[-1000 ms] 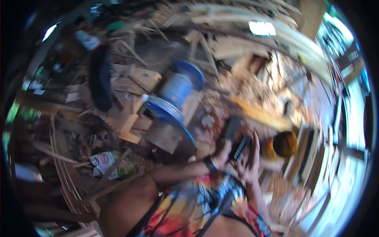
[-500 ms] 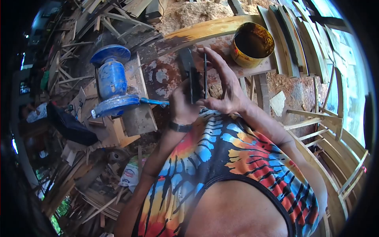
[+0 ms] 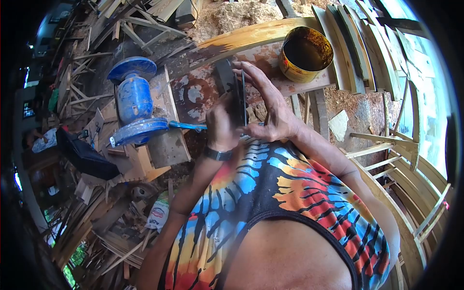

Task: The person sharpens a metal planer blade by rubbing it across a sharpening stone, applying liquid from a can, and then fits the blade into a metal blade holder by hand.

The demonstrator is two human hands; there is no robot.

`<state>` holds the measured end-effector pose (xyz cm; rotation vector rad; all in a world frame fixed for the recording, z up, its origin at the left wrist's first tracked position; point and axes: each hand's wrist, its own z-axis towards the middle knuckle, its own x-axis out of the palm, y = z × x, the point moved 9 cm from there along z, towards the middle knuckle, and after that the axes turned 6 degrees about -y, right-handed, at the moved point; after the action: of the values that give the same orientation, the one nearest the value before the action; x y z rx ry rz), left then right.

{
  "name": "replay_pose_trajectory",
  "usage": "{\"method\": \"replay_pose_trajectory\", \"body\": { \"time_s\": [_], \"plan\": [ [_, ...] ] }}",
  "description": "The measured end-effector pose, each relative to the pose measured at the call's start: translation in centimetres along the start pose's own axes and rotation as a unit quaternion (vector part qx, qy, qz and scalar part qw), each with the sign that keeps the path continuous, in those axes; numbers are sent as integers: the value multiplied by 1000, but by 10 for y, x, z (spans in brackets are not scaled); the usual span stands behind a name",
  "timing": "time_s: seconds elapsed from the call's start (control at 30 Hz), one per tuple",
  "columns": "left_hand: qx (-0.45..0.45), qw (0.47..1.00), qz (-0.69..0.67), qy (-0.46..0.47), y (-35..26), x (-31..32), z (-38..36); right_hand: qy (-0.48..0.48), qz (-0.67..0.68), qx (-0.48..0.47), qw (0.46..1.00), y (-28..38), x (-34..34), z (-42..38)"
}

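A long dark flat object [image 3: 224, 76] rises from my left hand [image 3: 223, 126], whose fingers are closed around its lower part; the hand is slightly blurred and wears a dark wristband. Between the fingertips and thumb of my right hand [image 3: 273, 108], a thin dark plate [image 3: 243, 99] stands on edge, facing the dark object. The two pieces are side by side and very close; whether they touch is hard to tell. Both hands are in front of the patterned shirt, above the stained bench [image 3: 193, 92].
A blue bench grinder [image 3: 135, 99] is at the left. The yellow can [image 3: 307, 55] with dark liquid sits at the bench's right end, near stacked boards [image 3: 345, 50]. A wooden frame [image 3: 411, 203] stands right, scrap wood lies left, and a person [image 3: 43, 140] is far left.
My right hand has moved a little left with the thin plate, narrowing the gap to the dark object in my left hand. The whole view has shifted slightly.
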<state>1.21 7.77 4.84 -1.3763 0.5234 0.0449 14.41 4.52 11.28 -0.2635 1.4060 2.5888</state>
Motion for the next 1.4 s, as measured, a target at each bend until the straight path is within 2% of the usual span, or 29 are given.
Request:
{"method": "replay_pose_trajectory", "body": {
  "time_s": [0.13, 0.2, 0.23, 0.27, 0.37, 0.47, 0.57, 0.67, 0.77, 1.0, 1.1, 1.2, 1.27, 1.37, 1.4],
  "plan": [
    [55, 995, 77, 3, -26, 0, 2, -13, 37, 4, 999, 0, -6, 1],
    [-38, 999, -38, -3, -17, 1, 3, -44, 106, 0, 993, 3, -10, 2],
    [-142, 974, -176, -10, -3, 8, 0, -55, 131, 11, 990, 6, -13, 5],
    [-241, 920, -309, -16, 11, 17, -5, -65, 133, 12, 989, 6, -15, 6],
    [-230, 885, -404, -17, 15, 21, -6, -84, 131, 20, 988, 0, -20, 5],
    [-334, 773, -539, -24, 13, 30, -7, -38, 160, 68, 984, -18, -9, -4],
    [-311, 755, -577, 13, 19, 31, -7, -31, 143, 78, 986, -23, -3, -8],
    [-331, 792, -511, -47, 20, 26, -9, -34, 133, 74, 988, -22, -3, -5],
    [-340, 786, -511, -73, 12, 24, -11, -34, 123, 76, 989, -22, -2, -6],
    [-332, 790, -511, -58, 10, 25, -12, -33, 110, 75, 991, -22, 1, -12],
    [-332, 796, -503, -54, 15, 22, -12, 0, 9, 38, 999, -12, 2, -11],
    [-333, 810, -478, -62, 23, 20, -14, -19, 68, 76, 995, -19, 0, -13],
    [-345, 811, -469, -58, 24, 17, -13, -4, 10, 61, 998, -12, -1, -11],
    [-357, 781, -510, -60, 16, 19, -13, 10, -8, 51, 999, -11, -1, -10],
    [-353, 789, -501, -45, 16, 19, -14, 13, -3, 50, 999, -12, -2, -9]
  ]
}}
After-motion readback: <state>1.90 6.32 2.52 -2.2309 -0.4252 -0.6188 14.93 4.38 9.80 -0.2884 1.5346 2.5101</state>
